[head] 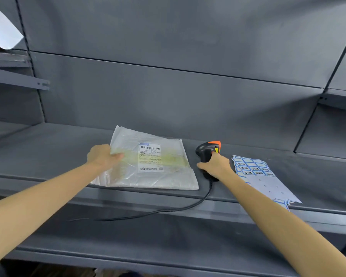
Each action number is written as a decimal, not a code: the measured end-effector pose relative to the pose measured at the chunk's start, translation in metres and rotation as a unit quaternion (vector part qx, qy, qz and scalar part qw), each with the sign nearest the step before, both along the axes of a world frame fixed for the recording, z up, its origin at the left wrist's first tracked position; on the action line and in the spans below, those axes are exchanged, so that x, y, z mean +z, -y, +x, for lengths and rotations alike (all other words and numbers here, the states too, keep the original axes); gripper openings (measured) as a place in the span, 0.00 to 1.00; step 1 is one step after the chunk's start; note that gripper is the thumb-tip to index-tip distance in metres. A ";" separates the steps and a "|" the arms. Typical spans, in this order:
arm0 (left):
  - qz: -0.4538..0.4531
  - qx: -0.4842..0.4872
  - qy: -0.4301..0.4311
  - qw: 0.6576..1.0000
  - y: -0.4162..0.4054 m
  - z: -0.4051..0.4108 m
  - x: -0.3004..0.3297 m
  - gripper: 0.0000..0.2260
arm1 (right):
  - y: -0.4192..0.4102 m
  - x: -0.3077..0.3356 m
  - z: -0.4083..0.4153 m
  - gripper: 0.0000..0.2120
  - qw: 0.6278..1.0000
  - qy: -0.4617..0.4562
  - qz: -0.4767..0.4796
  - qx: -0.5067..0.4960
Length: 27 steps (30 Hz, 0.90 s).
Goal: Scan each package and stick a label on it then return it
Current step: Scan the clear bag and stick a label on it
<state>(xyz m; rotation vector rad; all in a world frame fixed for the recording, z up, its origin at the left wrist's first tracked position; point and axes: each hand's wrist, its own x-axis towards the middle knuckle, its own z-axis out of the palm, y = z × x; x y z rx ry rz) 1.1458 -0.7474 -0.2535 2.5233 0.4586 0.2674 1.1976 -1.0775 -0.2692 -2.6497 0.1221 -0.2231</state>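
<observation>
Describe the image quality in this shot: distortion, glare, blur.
Head view: wide-angle lens bows the shelf edges and stretches both forearms; soft glare patch on the back panel; the package label's small print is too blurred to read; scanner reasonably sharp.

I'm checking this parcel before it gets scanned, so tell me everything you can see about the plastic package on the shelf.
The plastic package is a flat, crinkled, translucent white bag lying face up near the front edge of the grey shelf. A white shipping label with barcodes sits on top, crossed by a yellowish tape strip. The left hand grips its left edge. The scanner lies just right of it.
</observation>
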 end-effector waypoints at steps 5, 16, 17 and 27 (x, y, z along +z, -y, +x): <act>0.108 -0.009 -0.050 0.993 0.002 0.008 -0.013 0.18 | 0.000 -0.008 0.001 0.28 1.000 0.016 -0.001 -0.027; 0.077 -0.032 0.143 0.986 0.039 0.012 -0.007 0.22 | 0.101 0.024 -0.001 0.12 0.988 -0.035 -0.040 -0.146; 0.061 -0.037 0.153 0.986 0.043 0.011 -0.007 0.22 | 0.121 0.027 -0.003 0.10 0.983 -0.057 -0.036 -0.168; -0.021 -0.097 0.121 0.988 0.067 0.014 -0.015 0.15 | 0.186 0.030 -0.023 0.24 0.961 -0.214 -0.002 -0.175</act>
